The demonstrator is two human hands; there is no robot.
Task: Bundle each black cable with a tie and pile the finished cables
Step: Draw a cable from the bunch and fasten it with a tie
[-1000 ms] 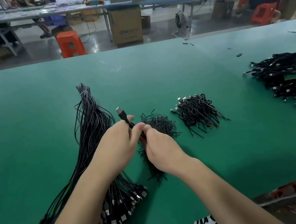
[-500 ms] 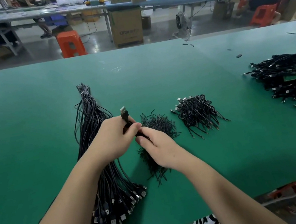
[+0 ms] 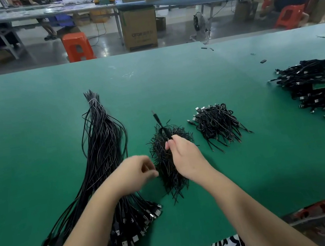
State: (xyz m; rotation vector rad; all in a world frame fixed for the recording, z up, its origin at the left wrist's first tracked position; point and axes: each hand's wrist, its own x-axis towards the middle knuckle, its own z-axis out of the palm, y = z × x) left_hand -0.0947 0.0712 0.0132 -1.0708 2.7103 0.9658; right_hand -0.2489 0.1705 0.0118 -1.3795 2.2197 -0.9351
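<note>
Spanning the whole near view, the green worktop [image 3: 33, 142] carries a long sheaf of loose black cables [image 3: 102, 152] at left, a heap of ties [image 3: 165, 164] at centre and a pile of finished cables [image 3: 216, 124] just right of it. Right hand [image 3: 185, 157] pinches a folded cable [image 3: 163, 130] above the ties, plug upward. Left hand [image 3: 133, 173] hovers beside, fingers loosely curled, holding nothing.

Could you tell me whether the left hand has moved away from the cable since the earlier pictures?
Yes. The left hand has let go of the cable and dropped toward the near table edge, beside the tie pile; the right hand holds the cable alone.
</note>
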